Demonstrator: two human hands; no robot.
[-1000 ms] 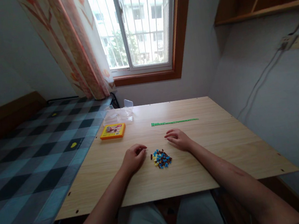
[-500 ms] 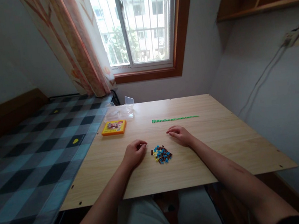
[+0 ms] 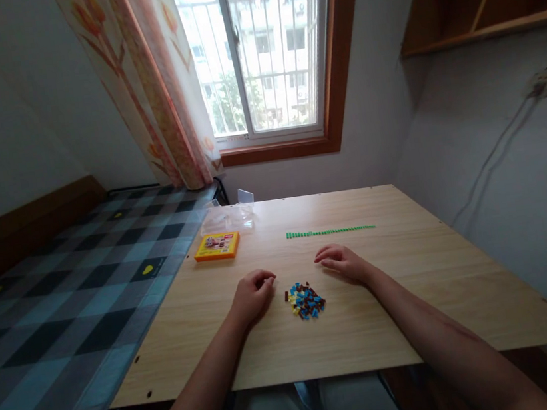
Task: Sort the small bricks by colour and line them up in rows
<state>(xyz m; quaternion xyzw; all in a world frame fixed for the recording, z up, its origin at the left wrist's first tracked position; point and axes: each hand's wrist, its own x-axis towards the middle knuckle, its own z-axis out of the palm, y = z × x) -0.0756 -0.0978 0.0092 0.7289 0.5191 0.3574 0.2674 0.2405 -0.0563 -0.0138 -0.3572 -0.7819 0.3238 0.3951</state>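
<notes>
A small pile of blue, brown and yellow toy bricks (image 3: 307, 301) lies on the wooden table between my hands. My left hand (image 3: 255, 296) rests on the tabletop left of the pile, its fingers curled in towards the thumb, with nothing visible in them. To the pile's upper right, my right hand (image 3: 342, 264) lies relaxed and open, palm down, fingers stretched forward and holding nothing. Neither hand touches the pile. Beyond the right hand, a long row of small green bricks (image 3: 327, 231) runs from left to right across the table.
A flat yellow-orange box (image 3: 217, 247) sits at the table's left side, with clear plastic containers (image 3: 229, 217) behind it. The tabletop (image 3: 446, 290) ends near my lap. A checkered bed (image 3: 63, 293) adjoins the left edge, and a wall rises on the right.
The whole view has shifted, so the table appears slightly lower and farther right. Both hands, the brick pile and the green row keep their places relative to one another.
</notes>
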